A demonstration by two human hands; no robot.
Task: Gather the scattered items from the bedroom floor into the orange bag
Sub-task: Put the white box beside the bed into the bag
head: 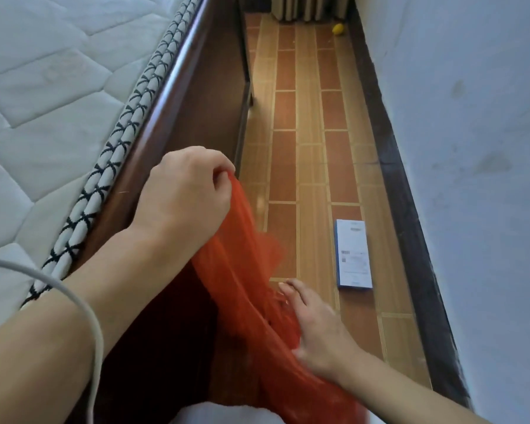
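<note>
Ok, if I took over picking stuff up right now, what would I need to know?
Left hand: pinches the top edge of the orange bag and holds it up beside the bed frame.
Right hand: fingers straight, touching the bag's side lower down, holding nothing.
Left on the floor: a white and blue box lying flat near the wall, close ahead of the right hand, and a small yellow thing at the far end of the aisle.
Done: can't tell if anything is in the bag yet.
Still to do: put the box in, then the yellow thing.
</note>
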